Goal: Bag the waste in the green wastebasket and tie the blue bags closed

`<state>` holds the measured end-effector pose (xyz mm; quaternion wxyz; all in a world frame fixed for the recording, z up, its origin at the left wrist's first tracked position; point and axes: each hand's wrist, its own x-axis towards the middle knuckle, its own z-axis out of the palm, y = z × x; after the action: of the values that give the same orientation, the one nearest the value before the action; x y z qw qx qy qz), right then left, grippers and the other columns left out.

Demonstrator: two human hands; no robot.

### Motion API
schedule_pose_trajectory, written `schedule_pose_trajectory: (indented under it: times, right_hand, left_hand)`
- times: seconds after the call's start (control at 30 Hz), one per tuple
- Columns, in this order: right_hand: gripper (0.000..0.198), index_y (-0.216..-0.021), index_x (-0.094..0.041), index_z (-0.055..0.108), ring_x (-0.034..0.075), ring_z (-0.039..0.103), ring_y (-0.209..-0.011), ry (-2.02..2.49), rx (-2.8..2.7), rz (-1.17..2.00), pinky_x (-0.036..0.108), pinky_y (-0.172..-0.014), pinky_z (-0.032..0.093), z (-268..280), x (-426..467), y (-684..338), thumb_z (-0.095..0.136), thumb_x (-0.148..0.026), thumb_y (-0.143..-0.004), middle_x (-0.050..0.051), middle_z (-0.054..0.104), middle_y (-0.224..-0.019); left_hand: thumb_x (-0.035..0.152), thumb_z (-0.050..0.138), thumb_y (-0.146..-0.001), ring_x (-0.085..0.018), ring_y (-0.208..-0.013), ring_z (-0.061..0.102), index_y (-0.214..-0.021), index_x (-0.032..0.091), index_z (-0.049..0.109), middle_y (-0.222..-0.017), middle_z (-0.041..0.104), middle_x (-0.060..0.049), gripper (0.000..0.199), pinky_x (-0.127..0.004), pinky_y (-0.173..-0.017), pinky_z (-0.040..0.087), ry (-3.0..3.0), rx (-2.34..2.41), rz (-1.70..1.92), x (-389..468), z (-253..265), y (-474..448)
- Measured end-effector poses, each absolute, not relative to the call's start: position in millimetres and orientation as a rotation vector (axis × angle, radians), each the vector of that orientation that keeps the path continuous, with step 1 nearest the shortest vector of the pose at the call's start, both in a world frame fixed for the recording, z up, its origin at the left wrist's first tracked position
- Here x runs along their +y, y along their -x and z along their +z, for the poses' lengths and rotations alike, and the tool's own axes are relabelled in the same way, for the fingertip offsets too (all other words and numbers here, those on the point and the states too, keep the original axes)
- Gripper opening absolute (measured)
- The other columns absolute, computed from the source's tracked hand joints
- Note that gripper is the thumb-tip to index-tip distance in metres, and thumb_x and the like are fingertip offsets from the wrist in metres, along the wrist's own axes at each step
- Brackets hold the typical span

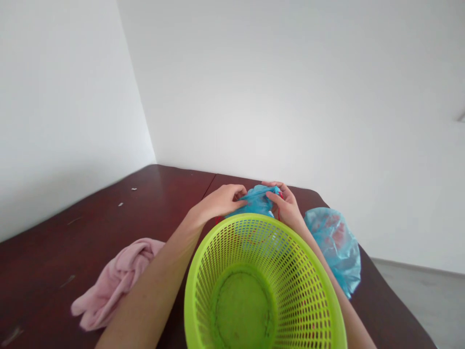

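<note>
Beyond the rim of a green plastic basket (244, 305), both of my hands hold a thin blue plastic bag (256, 199). My left hand (229, 198) pinches the bag's left side between thumb and curled fingers. On the opposite side, my right hand (285, 201) grips the bag's gathered upper edge, where a bit of red string or cord (279, 196) shows. The basket's near wall hides the lower part of the bag. The perforated basket is tipped so that I look down into its bare bottom, between my two forearms.
A second blue plastic bag (334, 247), crumpled, lies right of my right forearm near the table's edge. To the left, a bunched pink cloth (118, 281) rests on the dark red table (98, 220). White walls (276, 97) rise behind, and small pale scraps (133, 189) dot the tabletop.
</note>
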<state>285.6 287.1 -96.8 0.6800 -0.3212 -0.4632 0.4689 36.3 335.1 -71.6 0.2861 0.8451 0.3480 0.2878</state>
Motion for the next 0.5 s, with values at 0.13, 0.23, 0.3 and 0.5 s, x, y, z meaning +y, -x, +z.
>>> schedule_pose_trajectory:
  times: [0.13, 0.23, 0.3, 0.5]
  right_hand:
    - [0.048, -0.113, -0.029, 0.081, 0.022, 0.077, -0.093, 0.834, -1.048, 0.925, 0.032, -0.077, 0.06, -104.8, 296.0, -297.2, 0.102, -0.031, -0.07, 0.003, 0.089, -0.121]
    - [0.039, -0.101, -0.027, 0.078, 0.02, 0.073, -0.085, 0.891, -0.903, 0.809, 0.031, -0.071, 0.058, -111.8, 304.0, -310.8, 0.096, -0.03, -0.067, 0.001, 0.085, -0.102]
    - [0.037, -0.096, -0.028, 0.073, 0.019, 0.07, -0.079, 0.89, -0.806, 0.773, 0.03, -0.067, 0.058, -114.8, 306.8, -318.1, 0.094, -0.031, -0.066, -0.002, 0.079, -0.093]
    - [0.039, -0.092, -0.029, 0.064, 0.016, 0.06, -0.066, 0.846, -0.765, 0.845, 0.027, -0.053, 0.049, -108.5, 300.2, -318.3, 0.093, -0.031, -0.067, -0.006, 0.068, -0.081]
  left_hand:
    - [0.033, 0.066, -0.101, -0.028, -0.093, 0.08, -0.105, 0.024, 0.08, -0.103, 0.088, -0.007, 0.018, -0.038, -0.08, 0.056, -2.179, 1.042, 1.007, 355.2, -76.7, -31.3]
    - [0.033, 0.065, -0.097, -0.024, -0.081, 0.073, -0.101, 0.023, 0.078, -0.089, 0.081, -0.003, 0.017, -0.033, -0.073, 0.055, -1.837, 1.085, 1.321, 365.0, -69.7, -17.9]
    - [0.033, 0.07, -0.094, -0.021, -0.074, 0.069, -0.103, 0.023, 0.076, -0.085, 0.077, 0.0, 0.014, -0.03, -0.069, 0.055, -1.539, 1.016, 1.421, 365.2, -63.0, -10.0]
    - [0.035, 0.081, -0.09, -0.017, -0.065, 0.068, -0.097, 0.022, 0.071, -0.076, 0.073, 0.0, 0.018, -0.027, -0.063, 0.06, -1.06, 0.718, 1.29, 358.1, -51.0, -6.1]
